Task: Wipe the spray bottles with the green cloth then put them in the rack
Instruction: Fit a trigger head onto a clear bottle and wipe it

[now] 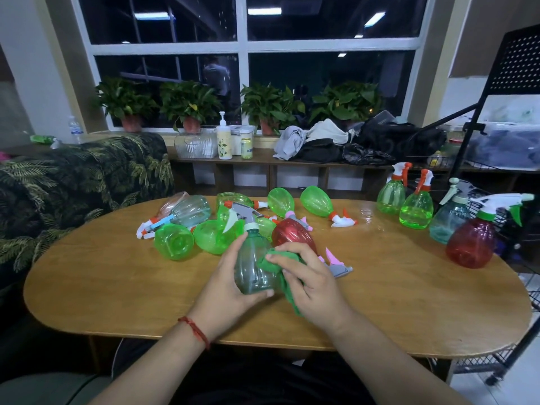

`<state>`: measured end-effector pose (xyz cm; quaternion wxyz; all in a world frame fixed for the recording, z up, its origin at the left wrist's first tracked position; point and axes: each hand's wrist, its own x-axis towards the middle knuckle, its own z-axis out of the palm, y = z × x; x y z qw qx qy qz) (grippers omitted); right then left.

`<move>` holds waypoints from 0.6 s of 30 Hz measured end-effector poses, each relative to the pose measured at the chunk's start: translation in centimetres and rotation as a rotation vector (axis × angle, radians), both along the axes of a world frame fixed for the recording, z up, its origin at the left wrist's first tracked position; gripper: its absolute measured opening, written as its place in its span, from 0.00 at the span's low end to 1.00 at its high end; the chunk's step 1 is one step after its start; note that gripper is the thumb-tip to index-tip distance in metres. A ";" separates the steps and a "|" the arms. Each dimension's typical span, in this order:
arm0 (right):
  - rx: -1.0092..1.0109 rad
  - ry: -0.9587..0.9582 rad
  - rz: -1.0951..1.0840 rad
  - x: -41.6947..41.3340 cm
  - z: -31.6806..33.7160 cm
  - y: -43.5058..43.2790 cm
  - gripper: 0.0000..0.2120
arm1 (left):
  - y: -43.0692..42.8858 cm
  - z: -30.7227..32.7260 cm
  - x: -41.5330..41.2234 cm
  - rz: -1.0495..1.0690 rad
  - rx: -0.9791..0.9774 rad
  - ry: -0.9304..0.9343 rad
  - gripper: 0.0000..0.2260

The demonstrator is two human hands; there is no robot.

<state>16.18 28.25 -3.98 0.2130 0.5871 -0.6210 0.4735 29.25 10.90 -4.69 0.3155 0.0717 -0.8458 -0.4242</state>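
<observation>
While the left hand (230, 285) grips the clear grey-green plastic spray bottle (252, 264) over the near middle of the oval wooden table (117, 287), the right hand (309, 276) pinches the bunched green cloth (270, 257) against its right side. A hard rub could slip the smooth plastic free onto the red ribbed bottle (292, 232) lying just behind. Reaching for the black wire rack (479, 362) at the right risks toppling the upright red bottle (472, 244) beside it.

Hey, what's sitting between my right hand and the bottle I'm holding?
The green cloth, bunched under the right hand and pressed against the clear bottle that the left hand holds; the head view shows it.
</observation>
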 end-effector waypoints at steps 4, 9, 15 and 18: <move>0.051 0.124 0.014 -0.1 -0.4 -0.1 0.18 | 0.3 -0.5 -0.1 0.005 0.119 0.009 0.53; 0.066 0.190 0.016 0.1 -0.6 -0.1 0.20 | 0.9 -1.1 0.6 -0.003 0.276 0.036 0.52; 0.040 0.191 0.013 0.3 -0.5 0.1 0.19 | 1.4 -0.5 0.9 -0.052 0.277 0.042 0.51; 0.018 0.074 -0.021 0.2 -0.2 0.1 0.19 | 1.4 -0.4 1.3 -0.117 0.226 0.008 0.52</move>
